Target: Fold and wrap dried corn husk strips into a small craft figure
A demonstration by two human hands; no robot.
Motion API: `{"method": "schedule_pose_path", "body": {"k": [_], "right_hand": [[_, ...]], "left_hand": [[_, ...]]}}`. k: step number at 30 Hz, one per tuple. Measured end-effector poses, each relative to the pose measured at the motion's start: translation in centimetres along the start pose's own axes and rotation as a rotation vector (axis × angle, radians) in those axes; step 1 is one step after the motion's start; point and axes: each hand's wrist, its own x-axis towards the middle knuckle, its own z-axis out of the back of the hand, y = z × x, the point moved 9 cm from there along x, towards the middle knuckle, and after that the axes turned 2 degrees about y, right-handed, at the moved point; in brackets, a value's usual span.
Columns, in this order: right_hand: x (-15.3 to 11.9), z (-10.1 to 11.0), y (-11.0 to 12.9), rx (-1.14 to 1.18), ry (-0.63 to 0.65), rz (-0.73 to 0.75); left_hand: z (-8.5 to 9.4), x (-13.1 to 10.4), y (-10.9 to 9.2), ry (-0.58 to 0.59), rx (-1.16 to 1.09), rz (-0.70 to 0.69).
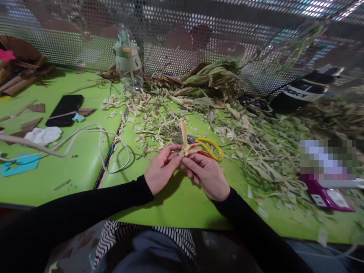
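Note:
Between both hands, above the green table, is a pale yellow folded piece of dried husk [184,138], one strip standing upright and another sticking out to the right. My left hand [162,167] pinches its lower left side with thumb and fingers. From the right, my right hand [206,172] grips the base, thumb on top and fingers curled below. Just behind the right hand lie scissors [213,147] with yellow and red handles, their blades partly hidden by the husk. Husk scraps [150,113] are scattered beyond the hands.
A clear bottle [129,68] with a green lid stands at the back, beside a bundle of husks [210,77]. Shredded leaves [273,151] cover the right side, with a black bottle [304,91] behind. A black phone [65,110] and white cable [101,151] lie left on the green table [82,182].

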Motion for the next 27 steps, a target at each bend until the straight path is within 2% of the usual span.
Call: {"method": "schedule_pose_path", "body": {"k": [4,9,14,18,20,24,25,27], "right_hand": [[0.0,-0.3,-0.2,0.064,0.015,-0.034],[-0.2,-0.3,1.0,-0.229,0.031,0.074],[-0.9,-1.9,1.7,-0.440,0.128,0.164],[-1.3,-2.3,1.9,-0.533,0.184,0.175],[-1.1,-1.5,2.3,-0.591,0.138,0.184],[-0.8,1.8,3.2,-0.534,-0.106,0.224],[-0.7,2.1,3.2,-0.489,-0.124,0.234],[-0.7,2.0,3.1,-0.441,-0.083,0.236]], "left_hand": [[-0.1,0.0,-0.2,-0.005,0.010,0.013],[0.2,0.2,0.4,-0.026,-0.016,0.081],[0.3,0.2,-0.2,-0.030,0.047,-0.012],[0.5,0.3,-0.5,-0.020,0.090,-0.006],[0.7,0.5,-0.8,-0.006,0.102,0.004],[0.9,0.9,-0.7,0.027,0.143,0.065],[0.8,1.0,-0.5,0.041,0.147,0.086],[0.5,0.9,-0.2,0.069,0.137,0.122]]}}
